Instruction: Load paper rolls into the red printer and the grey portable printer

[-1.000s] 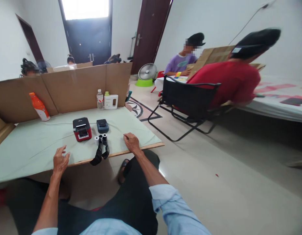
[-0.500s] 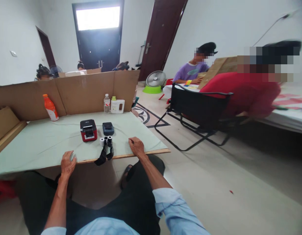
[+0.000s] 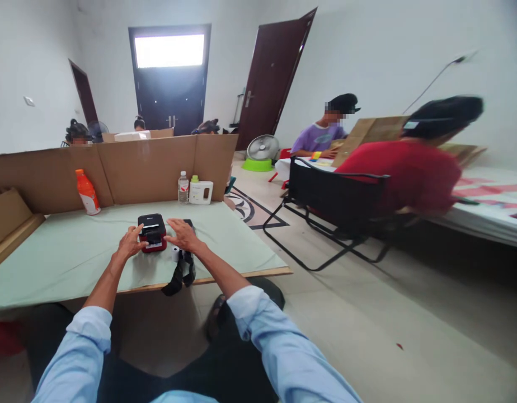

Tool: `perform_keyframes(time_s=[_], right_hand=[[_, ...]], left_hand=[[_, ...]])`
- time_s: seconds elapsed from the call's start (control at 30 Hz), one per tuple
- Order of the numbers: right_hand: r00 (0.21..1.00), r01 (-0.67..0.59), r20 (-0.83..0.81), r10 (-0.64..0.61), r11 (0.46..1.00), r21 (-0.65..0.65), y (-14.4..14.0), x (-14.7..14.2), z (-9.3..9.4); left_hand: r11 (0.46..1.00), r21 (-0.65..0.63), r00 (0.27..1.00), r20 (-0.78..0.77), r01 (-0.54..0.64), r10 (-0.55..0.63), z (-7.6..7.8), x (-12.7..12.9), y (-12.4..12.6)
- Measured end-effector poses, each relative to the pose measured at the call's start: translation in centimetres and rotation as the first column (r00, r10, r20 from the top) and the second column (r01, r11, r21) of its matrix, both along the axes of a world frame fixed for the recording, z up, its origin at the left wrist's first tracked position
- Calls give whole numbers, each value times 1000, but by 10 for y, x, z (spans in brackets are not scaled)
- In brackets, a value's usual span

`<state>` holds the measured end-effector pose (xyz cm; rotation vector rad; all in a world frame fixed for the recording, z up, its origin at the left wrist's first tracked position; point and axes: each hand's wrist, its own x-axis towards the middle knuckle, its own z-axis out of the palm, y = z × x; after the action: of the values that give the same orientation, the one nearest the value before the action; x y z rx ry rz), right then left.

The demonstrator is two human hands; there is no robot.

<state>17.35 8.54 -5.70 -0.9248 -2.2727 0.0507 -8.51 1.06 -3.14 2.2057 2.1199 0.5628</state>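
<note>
Both hands have left the counter (image 3: 65, 252) edge: left hand (image 3: 130, 242) and right hand (image 3: 182, 235) now flank the red printer (image 3: 151, 232), fingers spread, gripping nothing.

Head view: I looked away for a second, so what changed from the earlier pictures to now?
Both hands left the table edge and went forward: left hand and right hand now flank the red printer, seemingly touching it. The printer, paper roll and orange bottle stayed put.
</note>
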Motion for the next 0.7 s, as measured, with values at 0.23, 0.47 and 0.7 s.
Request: perform_keyframes(time_s=[0.23,0.47,0.7], right_hand=[[985,-58,157,70,995,-80,7,-36,-3],[984,-44,166,63,992,-116,3,-34,-1],[970,-82,220,99,993,-87,10,-35,19]], left_hand=[[998,-61,998,-45,34,-37,4,2,15],[1000,-5,996,-84,3,-4,5,8,8],[999,48,996,-90,7,-3,18,1,19]])
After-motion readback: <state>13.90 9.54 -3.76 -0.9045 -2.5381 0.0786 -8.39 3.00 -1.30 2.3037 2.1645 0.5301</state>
